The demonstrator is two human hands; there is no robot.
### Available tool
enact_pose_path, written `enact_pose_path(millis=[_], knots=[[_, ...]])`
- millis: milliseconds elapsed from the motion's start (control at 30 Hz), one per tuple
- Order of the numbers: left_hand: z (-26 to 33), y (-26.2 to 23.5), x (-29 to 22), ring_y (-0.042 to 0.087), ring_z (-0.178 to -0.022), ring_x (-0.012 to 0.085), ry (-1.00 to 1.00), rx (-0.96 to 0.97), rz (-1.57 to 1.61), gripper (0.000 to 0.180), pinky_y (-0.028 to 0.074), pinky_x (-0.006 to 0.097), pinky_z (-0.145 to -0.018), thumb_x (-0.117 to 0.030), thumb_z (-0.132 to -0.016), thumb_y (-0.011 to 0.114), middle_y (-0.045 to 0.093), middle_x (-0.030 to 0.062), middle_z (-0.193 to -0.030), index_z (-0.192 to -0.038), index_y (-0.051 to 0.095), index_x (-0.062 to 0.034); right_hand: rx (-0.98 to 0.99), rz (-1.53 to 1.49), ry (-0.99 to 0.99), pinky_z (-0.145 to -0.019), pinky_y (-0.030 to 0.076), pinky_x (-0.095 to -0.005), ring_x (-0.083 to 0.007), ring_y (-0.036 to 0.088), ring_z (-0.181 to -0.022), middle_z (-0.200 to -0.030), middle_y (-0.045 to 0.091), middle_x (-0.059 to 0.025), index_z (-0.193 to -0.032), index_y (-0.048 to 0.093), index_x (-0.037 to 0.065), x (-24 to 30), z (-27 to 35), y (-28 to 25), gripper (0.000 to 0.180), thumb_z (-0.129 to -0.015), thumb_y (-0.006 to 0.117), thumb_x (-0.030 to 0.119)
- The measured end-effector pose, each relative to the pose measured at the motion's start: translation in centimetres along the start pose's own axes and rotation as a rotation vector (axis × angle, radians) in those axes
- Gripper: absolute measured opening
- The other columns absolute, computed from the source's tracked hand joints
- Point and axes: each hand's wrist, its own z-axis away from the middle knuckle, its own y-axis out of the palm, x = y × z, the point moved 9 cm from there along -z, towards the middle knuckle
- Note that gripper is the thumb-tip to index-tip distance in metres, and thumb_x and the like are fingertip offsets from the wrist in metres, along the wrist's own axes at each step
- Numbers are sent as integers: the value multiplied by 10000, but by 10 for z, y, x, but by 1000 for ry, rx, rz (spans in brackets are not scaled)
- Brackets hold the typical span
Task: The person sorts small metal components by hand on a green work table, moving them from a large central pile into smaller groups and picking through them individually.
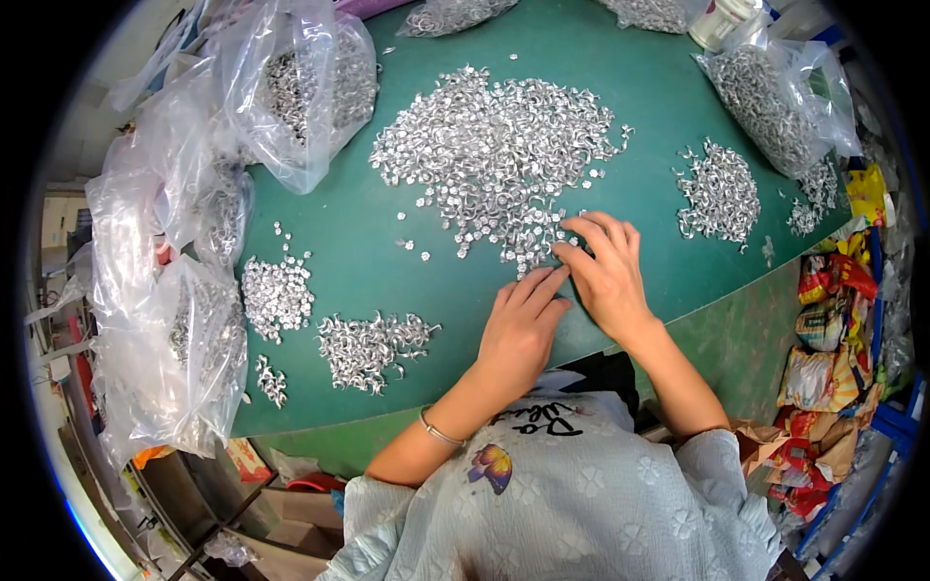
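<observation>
A large heap of small silvery metal parts (494, 145) lies on the green tabletop, mixing curved hook-like pieces with small flower-like ones. At its near edge my two hands almost meet. My left hand (523, 324) has its fingers bent and close together, the thumb near the index finger; whatever sits at the tips is too small to make out. My right hand (608, 276) arches over the lower right edge of the heap, thumb and index finger apart, with loose parts beside the tips. A bangle (441, 429) circles my left wrist.
Smaller piles surround the heap: curved pieces (373, 349) and flower-like pieces (278, 293) at left, more curved pieces (719, 192) at right. Clear plastic bags of parts (300, 92) line the left side; another bag (765, 102) and a white tub (722, 21) stand far right.
</observation>
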Motion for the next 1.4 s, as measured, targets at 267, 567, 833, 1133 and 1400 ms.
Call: enact_pose_path(millis=[267, 567, 833, 1133, 1400], knots=[[13, -19, 21, 592, -1146, 309, -104, -67, -16, 189, 459, 420, -909, 51, -789, 658, 659, 117, -1162, -968, 660, -8, -16, -39, -15, -946, 377, -464, -289, 524, -1129, -1169, 585, -68, -964, 674, 73, 0, 14, -18, 198, -766, 667, 89], [17, -19, 25, 590, -1129, 352, -155, -79, 77, 202, 496, 421, -933, 100, -782, 645, 653, 154, -1146, -972, 646, 32, 120, -10, -70, -922, 389, -443, -286, 529, -1094, -1131, 587, -77, -984, 656, 68, 1, 15, -5, 184, -806, 692, 100], [21, -29, 29, 599, -1102, 349, -171, -105, 19, 217, 508, 420, -908, 108, -775, 652, 655, 147, -1094, -978, 660, 31, 66, 3, -36, -907, 395, -436, -284, 540, -1036, -1077, 595, -64, -924, 659, 62, 6, 9, -11, 156, -782, 715, 98], [51, -52, 42, 613, -1078, 332, -229, -150, -73, 253, 496, 424, -920, 106, -763, 645, 657, 141, -1064, -1003, 664, 26, -39, 270, 261, -804, 386, -401, -274, 531, -947, -1006, 596, -79, -854, 619, 58, -58, 42, -53, 105, -786, 699, 59], [47, -58, 35, 633, -1090, 314, -229, -219, -37, 216, 478, 441, -954, 115, -786, 654, 684, 118, -1072, -963, 674, -6, -82, 53, 133, -814, 379, -398, -264, 539, -913, -910, 593, -68, -877, 659, 61, -17, -27, -21, 123, -773, 724, 71]])
